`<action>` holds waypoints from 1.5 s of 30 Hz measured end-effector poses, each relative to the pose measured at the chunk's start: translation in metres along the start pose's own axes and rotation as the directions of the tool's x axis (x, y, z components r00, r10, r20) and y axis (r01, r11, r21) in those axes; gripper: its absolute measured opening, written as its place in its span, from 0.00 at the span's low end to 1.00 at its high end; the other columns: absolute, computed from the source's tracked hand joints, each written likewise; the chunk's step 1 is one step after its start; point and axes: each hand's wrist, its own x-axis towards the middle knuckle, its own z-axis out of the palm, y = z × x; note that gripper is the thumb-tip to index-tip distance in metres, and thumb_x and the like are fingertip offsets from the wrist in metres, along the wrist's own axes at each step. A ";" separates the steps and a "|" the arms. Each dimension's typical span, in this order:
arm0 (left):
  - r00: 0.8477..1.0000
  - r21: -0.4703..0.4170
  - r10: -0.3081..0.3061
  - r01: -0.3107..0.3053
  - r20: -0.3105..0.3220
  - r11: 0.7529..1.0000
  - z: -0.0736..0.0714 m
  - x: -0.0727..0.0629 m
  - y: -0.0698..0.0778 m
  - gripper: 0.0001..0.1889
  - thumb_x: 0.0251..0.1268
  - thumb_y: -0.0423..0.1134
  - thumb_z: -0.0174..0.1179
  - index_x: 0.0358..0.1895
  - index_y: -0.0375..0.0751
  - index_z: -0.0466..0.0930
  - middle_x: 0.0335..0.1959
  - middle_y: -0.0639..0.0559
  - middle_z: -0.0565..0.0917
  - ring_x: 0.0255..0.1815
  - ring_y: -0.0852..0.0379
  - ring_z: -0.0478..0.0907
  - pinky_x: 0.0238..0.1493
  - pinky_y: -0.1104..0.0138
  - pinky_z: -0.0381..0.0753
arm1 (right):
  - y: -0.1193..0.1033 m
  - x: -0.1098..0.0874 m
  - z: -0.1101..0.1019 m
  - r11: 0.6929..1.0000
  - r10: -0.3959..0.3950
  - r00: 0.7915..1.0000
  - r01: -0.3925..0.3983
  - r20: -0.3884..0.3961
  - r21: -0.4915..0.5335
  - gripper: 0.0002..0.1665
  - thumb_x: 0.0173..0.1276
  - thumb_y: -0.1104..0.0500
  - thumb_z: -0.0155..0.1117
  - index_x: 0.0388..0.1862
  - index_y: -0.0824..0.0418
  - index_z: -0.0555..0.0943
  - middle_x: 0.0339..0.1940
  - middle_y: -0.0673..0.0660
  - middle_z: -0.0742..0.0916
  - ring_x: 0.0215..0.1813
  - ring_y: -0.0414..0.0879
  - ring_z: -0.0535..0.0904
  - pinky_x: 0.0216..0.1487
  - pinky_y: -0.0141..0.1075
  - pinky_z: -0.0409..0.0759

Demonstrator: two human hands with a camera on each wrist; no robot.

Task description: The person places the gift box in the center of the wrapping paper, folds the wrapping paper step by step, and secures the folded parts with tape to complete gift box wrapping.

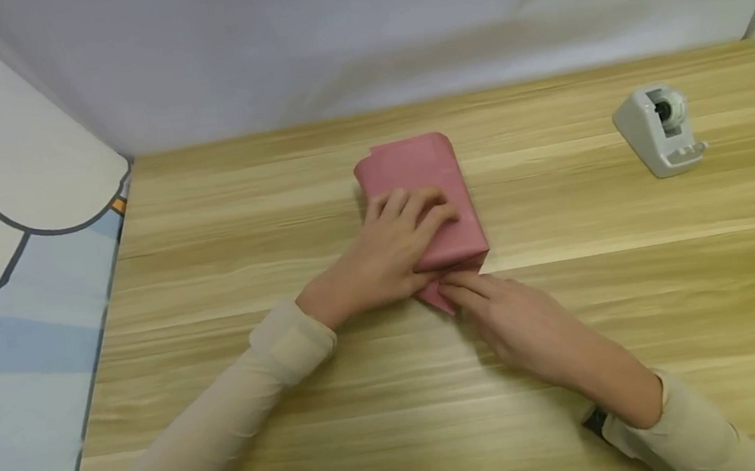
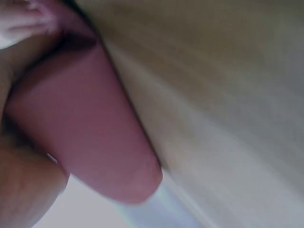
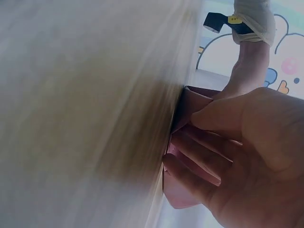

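A pink paper-wrapped box (image 1: 421,163) lies on the wooden table, its folded paper end towards the person. My left hand (image 1: 392,245) rests on its top with fingers spread and bent, the thumb down by the near end. At that end my right hand (image 1: 525,320) pinches the pink paper flap (image 1: 437,298) between thumb and fingers. The right wrist view shows the right fingers (image 3: 190,175) low at the folded paper, close to the tabletop. In the left wrist view the box (image 2: 90,118) shows its long side and rounded far end.
A white tape dispenser (image 1: 661,132) with a roll of clear tape stands at the back right of the wooden table (image 1: 586,208). A pale curtain-like backdrop (image 1: 332,43) rises behind the table's far edge. Cartoon-printed cloth (image 1: 25,337) hangs along the left side.
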 end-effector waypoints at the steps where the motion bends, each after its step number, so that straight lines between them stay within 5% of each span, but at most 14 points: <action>1: 1.000 -0.035 0.007 -0.007 0.013 0.999 -0.002 -0.001 -0.002 0.39 0.63 0.52 0.73 0.74 0.51 0.66 0.76 0.46 0.65 0.65 0.45 0.65 0.73 0.48 0.60 | 0.000 0.001 0.000 1.000 0.012 1.000 -0.012 -0.003 0.012 0.28 0.72 0.69 0.61 0.72 0.66 0.76 0.70 0.62 0.82 0.68 0.58 0.82 0.67 0.51 0.81; 7: 0.989 -0.203 0.058 -0.029 0.135 0.979 -0.016 -0.011 -0.015 0.48 0.59 0.38 0.74 0.82 0.56 0.58 0.82 0.50 0.57 0.76 0.45 0.59 0.78 0.48 0.56 | 0.002 0.004 0.001 0.996 0.052 0.998 -0.051 -0.022 0.071 0.27 0.73 0.68 0.60 0.71 0.66 0.76 0.68 0.62 0.83 0.64 0.58 0.84 0.65 0.51 0.83; 11: 0.988 -0.231 0.084 -0.052 0.131 0.972 -0.017 -0.012 -0.018 0.45 0.64 0.42 0.72 0.83 0.56 0.58 0.83 0.50 0.57 0.79 0.46 0.58 0.80 0.48 0.57 | 0.002 0.006 0.001 0.993 0.070 0.997 -0.068 -0.025 0.094 0.28 0.75 0.67 0.59 0.73 0.63 0.75 0.69 0.60 0.83 0.61 0.57 0.86 0.62 0.51 0.84; 16: 0.997 -0.138 0.070 -0.066 0.029 0.988 -0.005 -0.012 -0.016 0.39 0.68 0.50 0.68 0.80 0.55 0.63 0.80 0.49 0.64 0.73 0.46 0.65 0.74 0.49 0.61 | 0.000 0.010 -0.001 1.000 0.027 0.999 -0.027 -0.022 -0.002 0.30 0.73 0.68 0.60 0.73 0.61 0.76 0.69 0.59 0.82 0.62 0.57 0.85 0.60 0.51 0.85; 21: 0.998 -0.059 0.059 -0.058 0.026 0.997 -0.007 -0.007 -0.008 0.37 0.67 0.49 0.69 0.78 0.52 0.67 0.77 0.47 0.66 0.70 0.45 0.67 0.70 0.49 0.64 | -0.013 0.011 -0.002 0.973 -0.064 0.998 0.060 -0.010 -0.223 0.37 0.58 0.66 0.74 0.69 0.62 0.79 0.65 0.58 0.84 0.67 0.57 0.78 0.61 0.51 0.83; 27: 0.999 -0.029 0.043 -0.043 0.017 0.999 -0.012 -0.001 -0.005 0.37 0.59 0.48 0.76 0.72 0.52 0.73 0.73 0.48 0.70 0.66 0.46 0.68 0.62 0.50 0.67 | -0.034 0.013 0.005 0.962 -0.128 0.988 0.145 0.090 -0.230 0.51 0.54 0.55 0.83 0.76 0.66 0.72 0.74 0.60 0.79 0.76 0.56 0.74 0.74 0.51 0.74; 38: 0.999 -0.011 0.043 -0.043 0.030 0.999 -0.018 0.008 -0.004 0.35 0.52 0.51 0.79 0.65 0.54 0.75 0.64 0.51 0.73 0.57 0.48 0.67 0.55 0.54 0.67 | -0.053 0.021 0.017 0.911 -0.087 0.995 0.100 0.051 -0.399 0.38 0.68 0.61 0.69 0.76 0.66 0.72 0.75 0.60 0.80 0.73 0.52 0.76 0.61 0.45 0.81; 45: 0.998 0.022 0.046 -0.047 0.046 0.999 -0.016 0.010 -0.002 0.34 0.55 0.51 0.77 0.65 0.53 0.75 0.62 0.51 0.72 0.56 0.49 0.66 0.54 0.56 0.66 | -0.059 0.024 0.018 0.879 -0.074 0.997 0.077 0.025 -0.471 0.33 0.66 0.58 0.72 0.69 0.64 0.78 0.68 0.58 0.85 0.69 0.51 0.78 0.63 0.43 0.79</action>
